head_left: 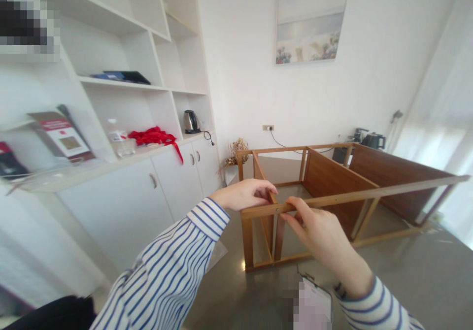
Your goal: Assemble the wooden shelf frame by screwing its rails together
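A brown wooden shelf frame [343, 198] lies on its side in front of me, with flat boards set between its rails. Near its left end, my left hand [251, 193] lies over the top rail, fingers curled around the edge of a narrow shelf board [266, 226]. Just to its right, my right hand [314, 224] pinches the same top rail, thumb below and fingers above. A small round metal fitting [278, 210] shows in the rail between my two hands. The left fingertips are partly hidden behind the wood.
White cabinets with open shelves [121, 86] line the left, holding a kettle [190, 121], red ribbon [155, 136] and a box [64, 135]. Dried flowers [238, 151] stand beyond the frame. A blurred-out clipboard-like item [314, 303] is below my right hand. A curtain [432, 83] hangs right.
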`<state>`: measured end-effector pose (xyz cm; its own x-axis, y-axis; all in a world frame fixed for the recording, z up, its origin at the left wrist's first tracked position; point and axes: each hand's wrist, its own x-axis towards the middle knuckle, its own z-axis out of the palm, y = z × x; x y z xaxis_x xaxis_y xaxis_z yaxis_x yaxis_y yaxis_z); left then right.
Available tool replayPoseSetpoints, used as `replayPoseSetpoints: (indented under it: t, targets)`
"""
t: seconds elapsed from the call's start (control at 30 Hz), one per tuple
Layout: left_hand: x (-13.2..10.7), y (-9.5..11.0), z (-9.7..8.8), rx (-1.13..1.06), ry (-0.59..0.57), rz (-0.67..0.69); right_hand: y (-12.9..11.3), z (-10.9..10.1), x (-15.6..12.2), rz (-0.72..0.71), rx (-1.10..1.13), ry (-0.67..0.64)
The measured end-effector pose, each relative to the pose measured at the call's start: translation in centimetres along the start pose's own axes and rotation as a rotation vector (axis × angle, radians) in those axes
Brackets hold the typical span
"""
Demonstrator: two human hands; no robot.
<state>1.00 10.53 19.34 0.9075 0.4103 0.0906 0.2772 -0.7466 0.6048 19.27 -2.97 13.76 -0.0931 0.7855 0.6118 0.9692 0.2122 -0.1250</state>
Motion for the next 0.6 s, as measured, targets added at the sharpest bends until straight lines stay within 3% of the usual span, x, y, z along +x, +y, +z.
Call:
replayPoseSetpoints:
  t: [0.27, 0.6]
  targets:
    - [0.0, -0.1, 0.1, -0.018, 0.019, 0.002, -2.1, 0.9, -1.1, -0.133, 0.016, 0.3]
    - [0.2, -0.7, 0.4, 0.066, 0.053, 0.024, -2.9, 1.3, -1.0, -0.196, -0.151, 0.313]
